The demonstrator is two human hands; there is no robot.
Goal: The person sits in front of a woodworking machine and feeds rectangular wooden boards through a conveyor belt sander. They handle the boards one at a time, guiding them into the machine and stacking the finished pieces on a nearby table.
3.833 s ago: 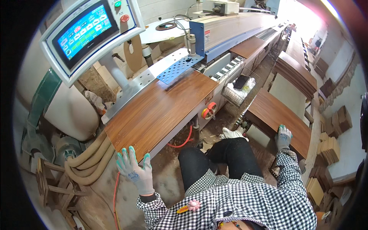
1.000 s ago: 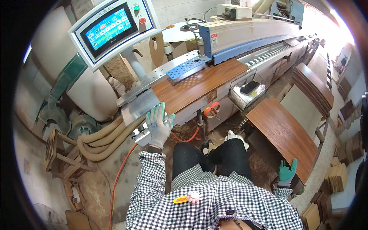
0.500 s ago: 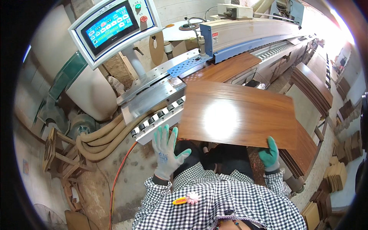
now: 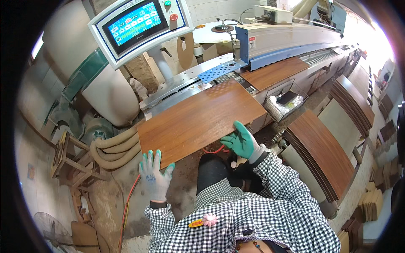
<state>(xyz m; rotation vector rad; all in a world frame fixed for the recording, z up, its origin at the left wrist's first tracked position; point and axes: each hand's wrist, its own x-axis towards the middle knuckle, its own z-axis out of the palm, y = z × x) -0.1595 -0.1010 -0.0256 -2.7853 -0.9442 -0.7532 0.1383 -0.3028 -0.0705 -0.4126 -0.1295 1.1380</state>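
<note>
A wood-grain brown panel (image 4: 198,116) lies across the machine's infeed table, its long near edge facing me. At its near-left corner is my left hand (image 4: 155,177) in a grey glove with green fingertips, the fingers spread and the tips at the panel's edge. My right hand (image 4: 244,143), green palm showing, is at the near edge by the right corner, fingers stretched out rather than wrapped round it. Further along, a second brown panel (image 4: 276,74) sits partly beneath the machine's blue-edged beam (image 4: 291,52).
A control screen (image 4: 137,25) with a red button (image 4: 173,17) stands at upper left. A wire basket (image 4: 278,110) holding a dark object hangs beside the machine. Stacked brown panels (image 4: 322,147) stand at right. Thick hoses (image 4: 114,149) and an orange cable (image 4: 130,202) run at left.
The panel has moved left and turned onto the infeed table. My right hand has come inward along with it, and my left hand has shifted left and down to its corner.
</note>
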